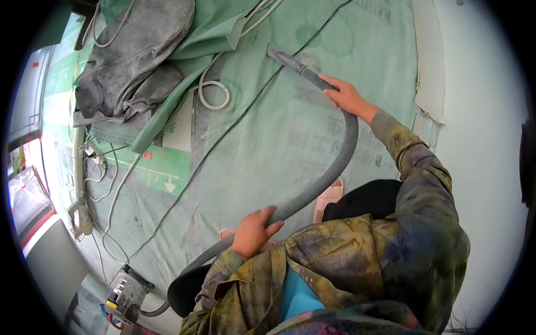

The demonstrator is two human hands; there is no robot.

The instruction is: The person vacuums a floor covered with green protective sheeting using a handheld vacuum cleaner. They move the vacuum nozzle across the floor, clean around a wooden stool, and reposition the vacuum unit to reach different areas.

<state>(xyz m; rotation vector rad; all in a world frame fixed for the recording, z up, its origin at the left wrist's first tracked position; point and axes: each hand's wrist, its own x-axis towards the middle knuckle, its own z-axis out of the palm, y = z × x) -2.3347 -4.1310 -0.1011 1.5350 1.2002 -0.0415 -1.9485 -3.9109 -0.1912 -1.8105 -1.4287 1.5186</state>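
Note:
A grey ribbed vacuum hose curves across the view in front of my body. My right hand is closed on its far end, just behind the straight dark nozzle, whose tip is over the green floor sheet. Closer to me, my left hand wraps around the middle of the hose, thumb on the near side. From there the hose passes beside my leg to a silver canister vacuum at the lower left.
Dusty green sheeting covers the floor, with a thin black cable running across it. A dusty grey bag lies at the upper left among folded green sheeting and pale looped cord. A white wall bounds the right side.

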